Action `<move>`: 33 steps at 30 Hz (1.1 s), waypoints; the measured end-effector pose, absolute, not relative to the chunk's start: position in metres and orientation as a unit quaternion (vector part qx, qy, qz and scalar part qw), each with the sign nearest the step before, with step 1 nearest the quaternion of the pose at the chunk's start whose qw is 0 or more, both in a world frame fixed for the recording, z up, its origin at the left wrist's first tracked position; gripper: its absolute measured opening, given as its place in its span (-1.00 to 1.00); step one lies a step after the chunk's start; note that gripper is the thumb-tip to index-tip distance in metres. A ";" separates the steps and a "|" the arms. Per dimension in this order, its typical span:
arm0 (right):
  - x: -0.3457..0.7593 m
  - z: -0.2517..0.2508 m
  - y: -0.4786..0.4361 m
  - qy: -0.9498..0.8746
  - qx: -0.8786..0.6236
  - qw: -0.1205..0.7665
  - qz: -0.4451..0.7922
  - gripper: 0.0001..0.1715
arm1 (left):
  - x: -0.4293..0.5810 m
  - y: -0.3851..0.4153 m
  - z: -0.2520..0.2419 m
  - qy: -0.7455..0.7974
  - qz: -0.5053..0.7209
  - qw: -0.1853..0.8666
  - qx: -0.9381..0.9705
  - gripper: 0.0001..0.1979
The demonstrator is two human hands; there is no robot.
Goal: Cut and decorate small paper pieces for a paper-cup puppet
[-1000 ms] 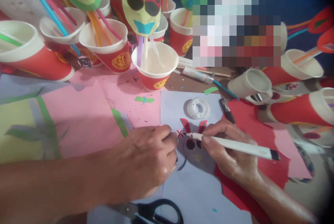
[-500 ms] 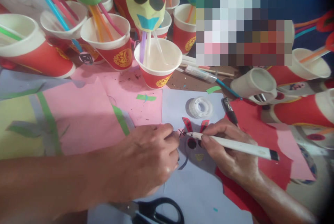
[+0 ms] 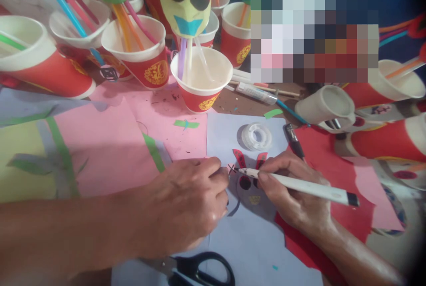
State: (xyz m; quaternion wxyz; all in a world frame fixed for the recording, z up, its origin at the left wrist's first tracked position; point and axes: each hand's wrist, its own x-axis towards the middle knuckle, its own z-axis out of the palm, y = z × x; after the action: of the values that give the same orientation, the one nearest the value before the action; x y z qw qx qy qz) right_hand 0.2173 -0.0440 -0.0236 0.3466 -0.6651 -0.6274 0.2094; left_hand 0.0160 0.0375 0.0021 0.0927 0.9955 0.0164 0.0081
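Right now a small pink paper scrap (image 3: 232, 169) bearing a dark X lies between the two hands, at the left hand's fingertips and just beside a paper bug face (image 3: 245, 196). The right hand (image 3: 296, 192) pinches a white marker (image 3: 306, 187) near its writing end, the tip at or just above the scrap. The left hand (image 3: 193, 206) is curled with its fingers close together; whether they grip the scrap or only press beside it, I cannot tell. A slip of the nib could streak the face, since the marker's tip passes so near its red antennae (image 3: 238, 158); a loose left hold could let the scrap turn under the stroke.

Beyond the face, a clear tape roll (image 3: 263, 138) and a black pen (image 3: 294, 142) limit forward travel, with a red paper cup (image 3: 195, 101) farther off. Rightward, the pale blue paper (image 3: 246, 241) gives way to a red sheet (image 3: 353, 184). The best room seems to be toward the body, though scissors (image 3: 188, 268) lie there, near the left forearm.
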 end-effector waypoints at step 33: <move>0.215 -0.023 -0.042 -0.603 -0.687 0.353 0.197 -0.94 | 0.016 0.036 0.003 0.020 0.003 0.099 0.995 -0.85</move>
State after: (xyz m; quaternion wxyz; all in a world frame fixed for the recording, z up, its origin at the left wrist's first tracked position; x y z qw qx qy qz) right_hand 0.2148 -0.0422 -0.0233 0.3535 -0.6875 -0.6030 0.1971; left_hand 0.0157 0.0359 0.0028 0.0993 0.9948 0.0202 0.0032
